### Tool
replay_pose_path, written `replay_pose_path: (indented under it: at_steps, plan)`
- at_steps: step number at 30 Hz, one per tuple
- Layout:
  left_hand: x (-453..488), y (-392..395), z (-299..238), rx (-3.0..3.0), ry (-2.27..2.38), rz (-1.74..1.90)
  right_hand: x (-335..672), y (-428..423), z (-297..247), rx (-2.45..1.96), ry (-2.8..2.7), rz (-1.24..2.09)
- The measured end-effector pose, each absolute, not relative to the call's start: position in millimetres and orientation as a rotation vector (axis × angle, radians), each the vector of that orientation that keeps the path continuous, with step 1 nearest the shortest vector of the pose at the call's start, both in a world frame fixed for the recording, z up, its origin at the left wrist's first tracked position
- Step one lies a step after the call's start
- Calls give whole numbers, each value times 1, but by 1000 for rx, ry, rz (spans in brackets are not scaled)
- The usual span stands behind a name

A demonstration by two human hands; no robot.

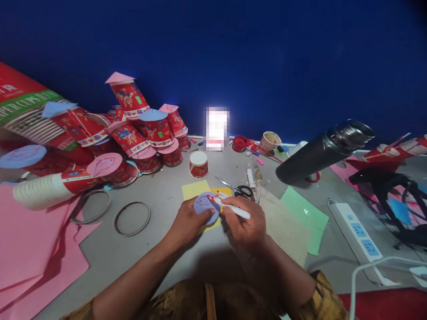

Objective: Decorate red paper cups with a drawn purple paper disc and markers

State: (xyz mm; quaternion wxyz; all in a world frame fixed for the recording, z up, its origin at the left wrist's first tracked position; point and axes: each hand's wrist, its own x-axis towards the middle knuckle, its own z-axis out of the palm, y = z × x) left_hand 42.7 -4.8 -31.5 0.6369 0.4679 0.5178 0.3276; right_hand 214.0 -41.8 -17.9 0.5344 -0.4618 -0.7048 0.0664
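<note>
My left hand [188,222] presses a light blue paper disc [204,203] onto the grey table, fingers curled over its near edge. The disc carries a drawn face and lies on a yellow sheet [195,189]. My right hand [245,224] is closed round a white marker [231,207] with a red tip that touches the disc's right side.
Black-handled scissors [240,190] lie just behind the hands. A pile of red paper cups [133,133] topped with paper discs fills the back left, one cup [199,164] stands alone. Pink sheets [30,240] left, two rings [132,218], black flask [320,153], green paper [307,215], power strip [358,231] right.
</note>
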Motion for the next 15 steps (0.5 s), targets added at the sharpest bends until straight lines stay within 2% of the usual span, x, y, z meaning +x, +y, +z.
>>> replay_pose_path:
  at_steps: [15]
  plan:
    - [43, -3, -27, 1047, 1196, 780, 216, -42, -15, -1132, -1630, 152]
